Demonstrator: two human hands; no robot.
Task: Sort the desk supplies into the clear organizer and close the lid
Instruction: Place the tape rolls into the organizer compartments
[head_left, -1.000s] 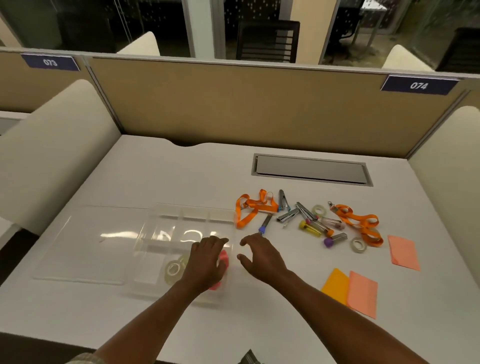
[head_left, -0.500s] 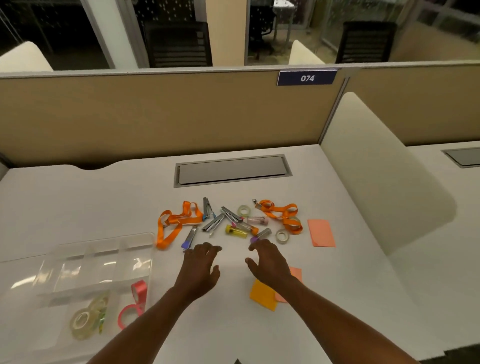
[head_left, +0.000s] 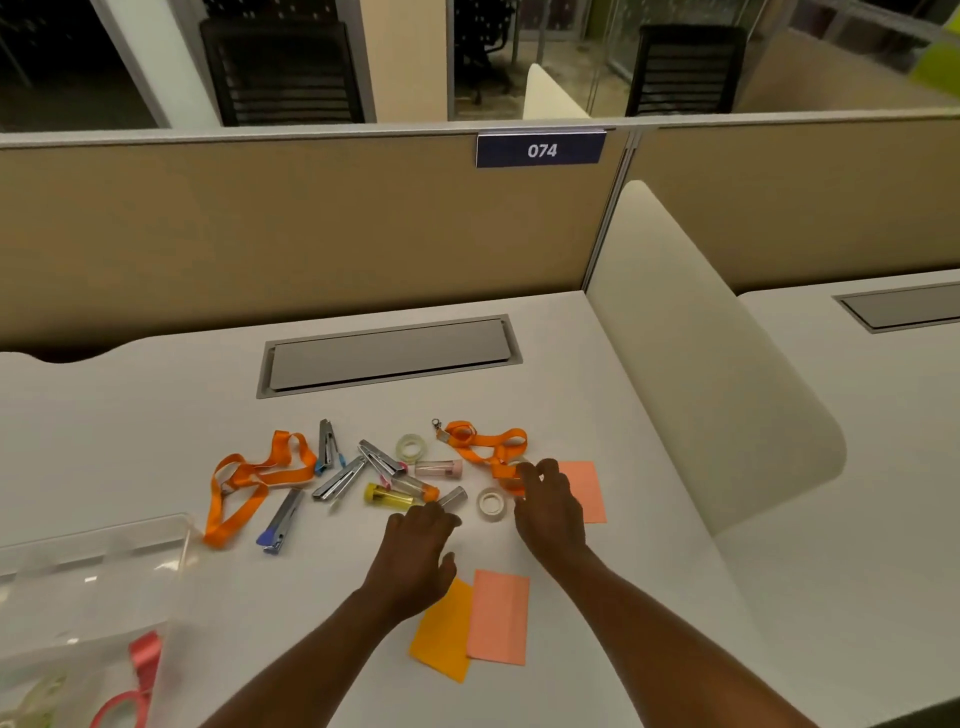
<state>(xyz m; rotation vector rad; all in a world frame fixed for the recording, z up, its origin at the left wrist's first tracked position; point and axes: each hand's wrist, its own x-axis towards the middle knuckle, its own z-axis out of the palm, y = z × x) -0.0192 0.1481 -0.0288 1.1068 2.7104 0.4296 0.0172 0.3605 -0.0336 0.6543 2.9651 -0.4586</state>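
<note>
A pile of desk supplies lies mid-desk: two orange lanyards (head_left: 249, 478) (head_left: 488, 444), several silver staplers (head_left: 280, 522), small capped tubes (head_left: 387, 493) and two clear tape rolls (head_left: 491, 504) (head_left: 412, 447). My left hand (head_left: 415, 551) reaches over the desk, its spread fingertips at a silver tube (head_left: 453, 496). My right hand (head_left: 548, 506) rests on the near loop of the right lanyard with fingers curled; its grip is hidden. The clear organizer (head_left: 182, 525) sits at the lower left with its lid off, holding a pink tape ring (head_left: 124, 701).
An orange sticky note (head_left: 444, 634) and a pink one (head_left: 498, 618) lie under my forearms, another pink note (head_left: 587, 488) beside my right hand. A grey cable hatch (head_left: 389, 356) is behind the pile. A white divider (head_left: 701, 389) bounds the desk's right side.
My view swung right, away from the organizer. Both hands left the organizer and moved forward to the supply pile, the right one reaching the right lanyard.
</note>
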